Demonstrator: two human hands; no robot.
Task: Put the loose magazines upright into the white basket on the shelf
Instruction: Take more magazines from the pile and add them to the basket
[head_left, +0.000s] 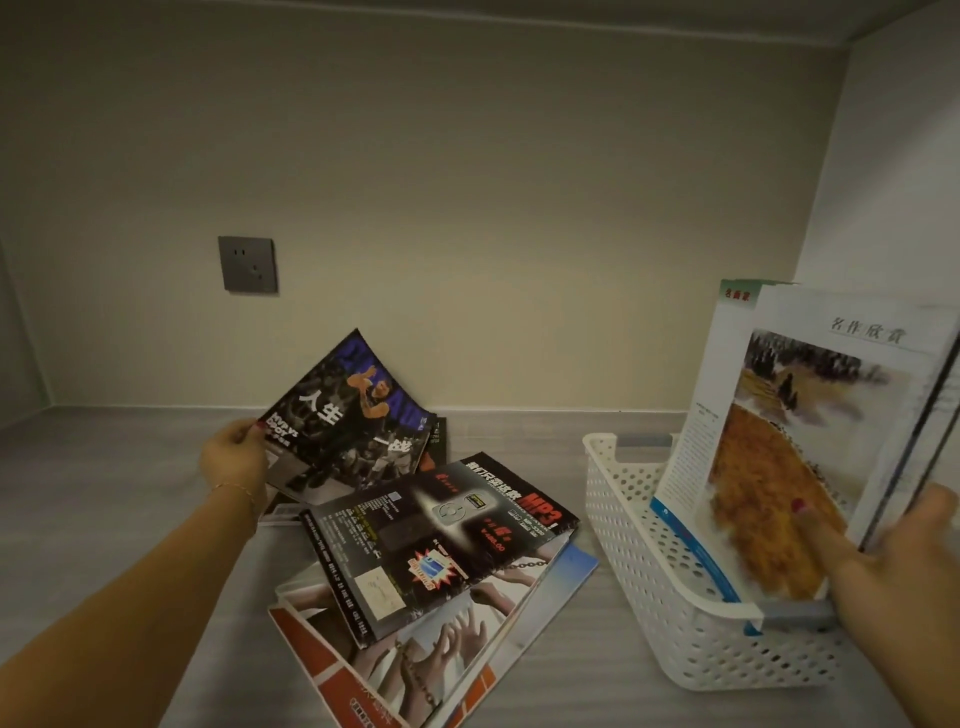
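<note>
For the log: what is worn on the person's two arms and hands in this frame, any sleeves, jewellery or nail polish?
Both forearms are bare, with no sleeves in view. The left hand has a thin, fine chain bracelet at the wrist. The right hand shows red polish on one visible fingernail. No gloves, rings or watch can be made out on either hand.

- Both forearms are bare, with no sleeves in view.
- The left hand (234, 462) has a thin, chain-like bracelet (236, 488) at the wrist.
- The right hand (893, 561) shows one red-painted fingernail (798, 505) (other nails unclear).
</note>
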